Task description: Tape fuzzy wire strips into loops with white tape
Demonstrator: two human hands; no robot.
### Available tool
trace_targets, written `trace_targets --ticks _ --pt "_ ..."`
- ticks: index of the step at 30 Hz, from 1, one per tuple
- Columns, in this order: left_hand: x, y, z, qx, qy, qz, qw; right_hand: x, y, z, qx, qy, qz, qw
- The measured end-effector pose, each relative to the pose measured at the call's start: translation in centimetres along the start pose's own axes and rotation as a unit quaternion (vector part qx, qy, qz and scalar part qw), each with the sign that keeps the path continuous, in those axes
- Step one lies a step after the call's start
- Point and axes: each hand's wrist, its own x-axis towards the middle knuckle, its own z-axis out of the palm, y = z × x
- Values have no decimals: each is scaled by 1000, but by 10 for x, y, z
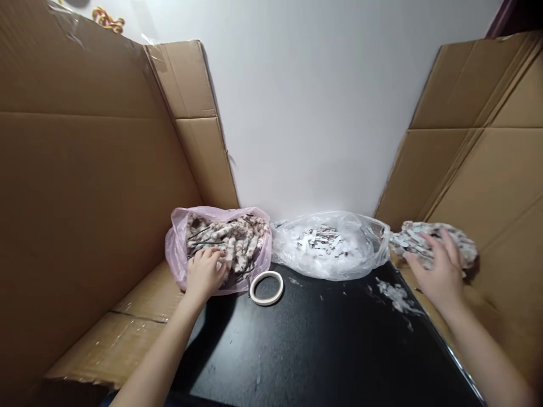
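At the pink plastic bag (pixel 176 249), my left hand (pixel 206 272) has its fingers curled together against a fluffy white-and-brown strip (pixel 230 249). More such strips fill the bag, with thin dark stems or wires among them. Over on the right, my right hand (pixel 441 277) is spread, its fingers apart, above a fluffy mottled heap (pixel 466 249) with pale flat pieces on it. It holds nothing that I can see. Between the hands lies a clear plastic bag (pixel 292 257) with small white tags on thin dark stems inside.
A roll of narrow cream tape (pixel 266 302) lies on the black tabletop (pixel 322 345). Wisps of white fluff (pixel 396 297) are scattered near its right edge. Cardboard walls rise on the left (pixel 85 186) and right (pixel 500 186), with a pale wall (pixel 305 113) behind.
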Motion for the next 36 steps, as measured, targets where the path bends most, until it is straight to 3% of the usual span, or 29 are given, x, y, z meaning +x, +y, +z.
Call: trace_targets --ticks 2,3,4,5,6,8,15,18,23,27,32,34,36 --pt "6 -7 0 12 3 -13 1000 -19 -24 6 50 34 61 996" --pt "10 -11 0 20 3 -20 1000 -31 -35 9 94 -28 38 994" --pt "15 -16 -1 27 3 -30 999 -43 -46 12 149 -150 -18 977" --pt "21 -21 -1 36 1 -39 999 -54 -54 15 194 -292 -70 934" --pt "27 -27 -1 44 -3 -50 998 -65 -61 18 222 -364 -93 900" --pt "39 -40 -1 58 -19 -69 996 -83 -69 23 241 -400 -92 880" --pt "62 -64 0 52 -86 -61 993 -105 -48 43 267 -293 -60 916" --pt "70 -58 -1 27 -82 -42 995 -106 -44 47 269 -252 -49 928" --pt "92 -36 10 -42 -73 -47 995 -107 -51 47 277 -239 -54 929" --pt "105 -23 8 -142 -32 -68 987 -107 -52 45 279 -219 -47 934" --pt "109 -4 -23 -332 23 -60 941 -105 -53 44 282 -183 -31 941" --pt "108 10 -38 -422 0 -32 906 -102 -61 44 295 -188 -26 937" --pt "104 28 -54 -504 -56 -3 862 -97 -75 41 315 -204 -14 927"
